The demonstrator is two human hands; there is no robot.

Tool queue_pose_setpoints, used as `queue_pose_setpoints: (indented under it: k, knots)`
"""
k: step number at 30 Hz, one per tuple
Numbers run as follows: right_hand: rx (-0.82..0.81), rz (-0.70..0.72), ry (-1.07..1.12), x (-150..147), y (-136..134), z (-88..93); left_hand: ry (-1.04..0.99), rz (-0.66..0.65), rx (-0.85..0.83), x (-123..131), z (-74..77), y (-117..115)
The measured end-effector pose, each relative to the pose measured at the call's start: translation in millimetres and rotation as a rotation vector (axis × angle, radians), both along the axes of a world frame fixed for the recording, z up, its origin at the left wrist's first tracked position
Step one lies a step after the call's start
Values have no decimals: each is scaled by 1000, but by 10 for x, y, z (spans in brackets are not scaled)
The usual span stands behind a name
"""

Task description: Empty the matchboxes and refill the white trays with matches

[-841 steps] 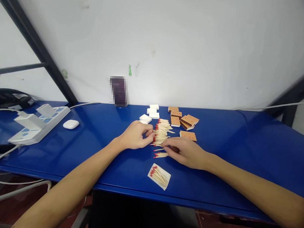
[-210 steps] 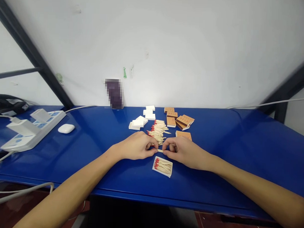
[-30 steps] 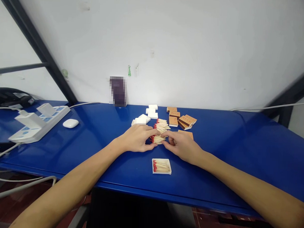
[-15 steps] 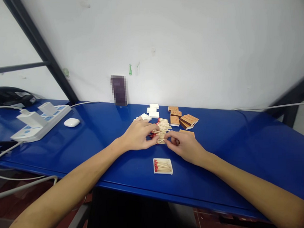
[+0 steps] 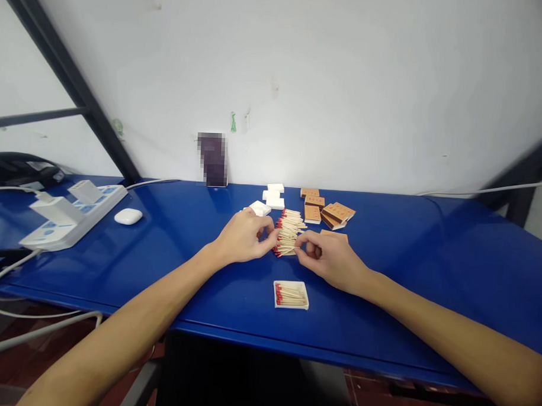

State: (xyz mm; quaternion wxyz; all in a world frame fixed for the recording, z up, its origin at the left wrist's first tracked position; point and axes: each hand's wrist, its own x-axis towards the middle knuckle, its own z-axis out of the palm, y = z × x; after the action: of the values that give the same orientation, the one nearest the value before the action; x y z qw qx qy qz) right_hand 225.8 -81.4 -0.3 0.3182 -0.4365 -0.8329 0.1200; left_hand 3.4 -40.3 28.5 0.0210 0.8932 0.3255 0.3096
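Note:
A pile of red-headed matches lies on the blue table, heads toward the left. My left hand is at the pile's left side, thumb and forefinger closed together against the match heads; what they hold, if anything, is hidden. On the other side, my right hand pinches the plain end of a match near the front of the pile, its other fingers curled in. Nearer to me sits a white matchbox tray with several matches inside, heads to the left. Neither hand touches it.
Behind the pile are white trays and several orange matchbox sleeves; one more sleeve is partly behind my right hand. To the left lie a white earbud case and a power strip. A blurred dark rectangle leans on the wall.
My left hand has drawn slightly left, off the top of the matches, and its thumb and forefinger have come together. The right hand stays almost in place, still pinching.

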Motion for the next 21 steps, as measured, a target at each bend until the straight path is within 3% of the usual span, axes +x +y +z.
queue_pose_setpoints:
  k: [9,16,21]
  knots:
    - [-130,73,-27,-6,-41,2,166,-31,102,-25,54,16]
    - [-272,63,-57,-28,-73,67,214,-170,-71,-38,31,19]
    - [-321,64,-33,-26,-72,70,110,-58,-164,-59,17,18]
